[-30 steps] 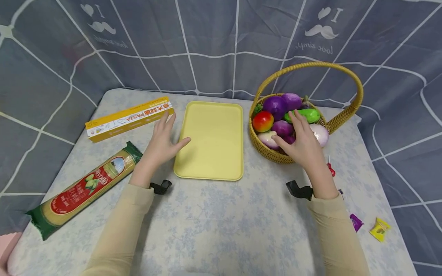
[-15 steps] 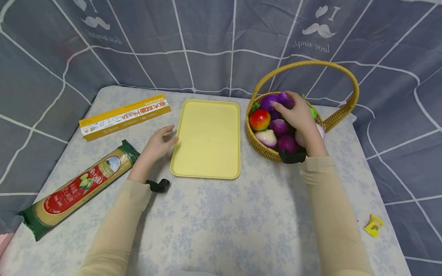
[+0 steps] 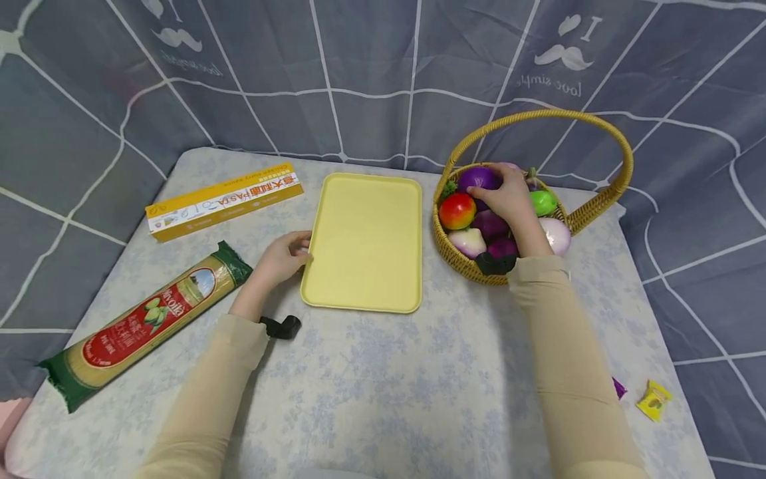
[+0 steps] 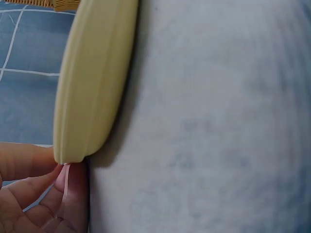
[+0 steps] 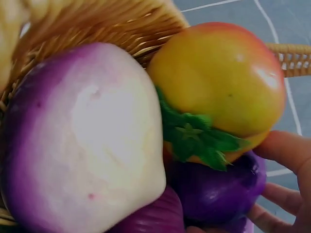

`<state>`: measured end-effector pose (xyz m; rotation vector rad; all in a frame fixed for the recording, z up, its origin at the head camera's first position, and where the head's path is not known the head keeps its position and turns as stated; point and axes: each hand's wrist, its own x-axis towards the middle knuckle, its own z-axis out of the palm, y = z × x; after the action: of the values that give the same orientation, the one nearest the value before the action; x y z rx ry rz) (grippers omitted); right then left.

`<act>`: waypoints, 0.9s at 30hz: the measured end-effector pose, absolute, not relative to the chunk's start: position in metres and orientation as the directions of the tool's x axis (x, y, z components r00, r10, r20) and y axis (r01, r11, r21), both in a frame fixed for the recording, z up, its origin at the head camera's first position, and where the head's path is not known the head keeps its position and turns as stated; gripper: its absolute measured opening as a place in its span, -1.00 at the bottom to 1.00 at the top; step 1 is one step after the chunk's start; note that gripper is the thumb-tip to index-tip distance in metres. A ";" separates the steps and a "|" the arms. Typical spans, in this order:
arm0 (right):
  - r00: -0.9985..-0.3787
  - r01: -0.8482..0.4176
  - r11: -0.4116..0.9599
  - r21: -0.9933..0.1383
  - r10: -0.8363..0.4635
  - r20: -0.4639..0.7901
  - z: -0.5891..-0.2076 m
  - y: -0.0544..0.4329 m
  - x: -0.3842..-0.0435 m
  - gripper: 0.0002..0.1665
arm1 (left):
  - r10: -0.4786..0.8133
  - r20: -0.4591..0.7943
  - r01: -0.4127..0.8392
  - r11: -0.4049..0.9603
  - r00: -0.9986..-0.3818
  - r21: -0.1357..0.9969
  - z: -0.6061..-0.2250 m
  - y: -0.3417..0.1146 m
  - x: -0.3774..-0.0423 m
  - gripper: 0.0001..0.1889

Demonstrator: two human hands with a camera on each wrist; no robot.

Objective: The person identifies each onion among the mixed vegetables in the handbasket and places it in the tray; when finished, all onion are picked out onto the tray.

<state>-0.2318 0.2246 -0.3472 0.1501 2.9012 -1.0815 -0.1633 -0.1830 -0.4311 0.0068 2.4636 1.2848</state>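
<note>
A yellow tray (image 3: 365,246) lies flat at the middle of the table. My left hand (image 3: 284,258) pinches its left edge; in the left wrist view the thumb (image 4: 29,160) and fingertips meet at the tray's rim. To the right, my right hand (image 3: 509,196) reaches into a wicker basket (image 3: 463,266), its thumb and fingers around a glossy dark purple vegetable (image 5: 218,187). Beside that vegetable are a red-yellow tomato-like fruit (image 5: 218,77) with green leaves and a white-and-purple vegetable (image 5: 92,136). The hand covers part of the basket's contents.
The basket's tall handle (image 3: 544,114) arches behind the right hand. A pasta box (image 3: 224,203) and a bag of spaghetti (image 3: 146,326) lie at the left. A yellow wrapped sweet (image 3: 654,400) is near the right edge. A grey tiled-pattern curtain (image 3: 371,66) hangs behind the table.
My left hand has come down from above the table to the tray's left edge and closed on it. My right hand has moved into the basket and round the purple vegetable.
</note>
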 end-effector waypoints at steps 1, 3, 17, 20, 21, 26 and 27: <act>-0.993 0.114 0.753 -0.648 0.085 -0.076 -0.348 0.224 -0.231 -0.16 | 0.165 -0.309 -0.161 0.583 -0.936 0.797 -0.431 -0.182 -0.163 -0.41; -0.991 0.133 0.749 -0.649 0.100 -0.088 -0.350 0.224 -0.231 -0.15 | 0.158 -0.314 -0.173 0.572 -0.936 0.802 -0.431 -0.181 -0.162 -0.42; -0.971 0.198 0.622 -0.758 0.231 -0.065 -0.331 0.226 -0.213 -0.11 | 0.114 -0.330 -0.220 0.539 -0.937 0.813 -0.430 -0.172 -0.159 -0.42; -0.961 0.229 0.551 -0.803 0.261 -0.094 -0.317 0.228 -0.197 -0.06 | 0.112 -0.329 -0.221 0.539 -0.938 0.813 -0.430 -0.169 -0.161 -0.42; -0.959 0.236 0.523 -0.819 0.261 -0.110 -0.313 0.228 -0.191 -0.04 | 0.110 -0.329 -0.222 0.538 -0.938 0.813 -0.430 -0.169 -0.162 -0.42; -0.976 0.212 0.447 -0.869 0.145 -0.164 -0.302 0.215 -0.163 -0.05 | 0.112 -0.338 -0.230 0.533 -0.935 0.814 -0.432 -0.171 -0.160 -0.42; -0.978 0.205 0.435 -0.877 0.112 -0.173 -0.302 0.209 -0.159 -0.06 | 0.110 -0.341 -0.235 0.531 -0.933 0.814 -0.432 -0.172 -0.158 -0.42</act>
<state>-0.1591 0.2086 -0.3017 0.2867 2.5847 -1.5987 -0.1585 -0.1723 -0.4316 -0.1028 2.4215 1.3658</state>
